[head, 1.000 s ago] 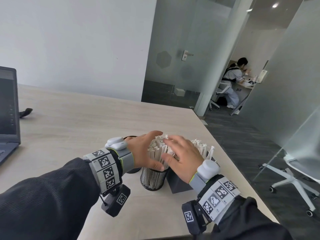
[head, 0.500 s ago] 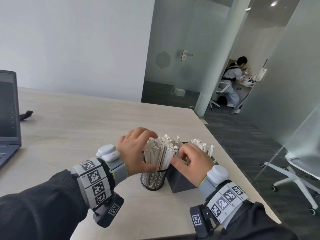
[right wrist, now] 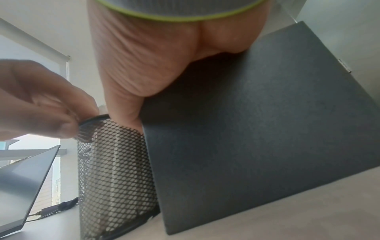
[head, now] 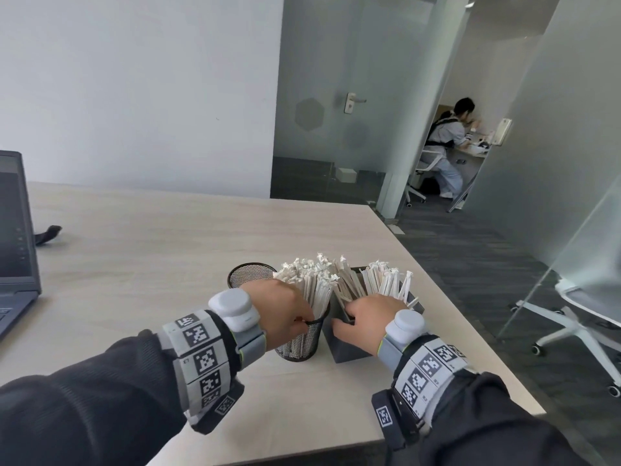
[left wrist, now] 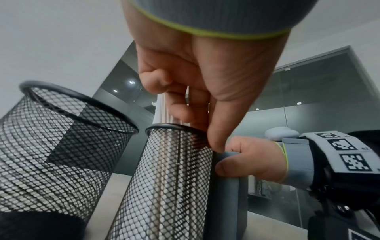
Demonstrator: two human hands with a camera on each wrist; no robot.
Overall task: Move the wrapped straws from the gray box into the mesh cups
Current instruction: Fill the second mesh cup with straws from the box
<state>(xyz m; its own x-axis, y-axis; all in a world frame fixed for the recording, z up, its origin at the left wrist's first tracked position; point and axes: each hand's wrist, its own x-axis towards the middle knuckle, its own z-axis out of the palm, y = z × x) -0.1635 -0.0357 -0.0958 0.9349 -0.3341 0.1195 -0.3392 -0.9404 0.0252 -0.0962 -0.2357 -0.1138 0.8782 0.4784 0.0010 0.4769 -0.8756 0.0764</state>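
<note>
Since a second ago both hands have come off the tops of the straws and dropped to the rims. The left hand now pinches the rim of the near mesh cup, thumb outside, fingers curled in against the packed wrapped straws; that grip is clenched on the cup. The right hand hooks over the near edge of the gray box, thumb on the outer wall, fingers inside among the remaining straws, though whether they hold any is hidden.

By the look of it the patting-down is over: the near cup seems full, the left steadies it, and the next bundle should go to the far mesh cup, which looks empty.

No brand or readable writing shows; the wrist bands carry only black-and-white square markers. A laptop sits far left on the desk.
</note>
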